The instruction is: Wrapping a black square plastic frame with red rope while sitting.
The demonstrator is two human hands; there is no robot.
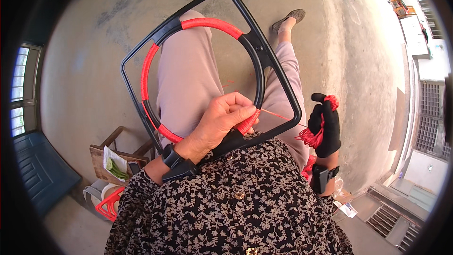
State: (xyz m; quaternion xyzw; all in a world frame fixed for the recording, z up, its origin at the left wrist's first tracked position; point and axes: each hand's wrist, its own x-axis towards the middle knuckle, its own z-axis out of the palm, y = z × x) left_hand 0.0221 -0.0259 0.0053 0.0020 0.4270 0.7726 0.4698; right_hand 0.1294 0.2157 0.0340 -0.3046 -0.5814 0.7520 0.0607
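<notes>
A black metal frame [294, 95] with rounded corners and an inner ring rests tilted across my lap. Red cord is wound tightly round several stretches of the ring, such as the upper band [213, 22] and the left band [149, 68]. My left hand [225, 115], bare, pinches the ring at its lower right, where a red winding [248, 122] sits under the fingers. From there a thin red strand [278, 114] runs to my right hand [324, 125]. That hand wears a black glove and is closed round a bundle of red cord [310, 138], whose loops hang out.
Left of me stands a small wooden stool [104, 160] with a white paper and a green item on it. Below it is a red plastic thing [109, 205]. A blue panelled door [45, 172] is at far left. Red scraps [228, 83] lie on the concrete floor.
</notes>
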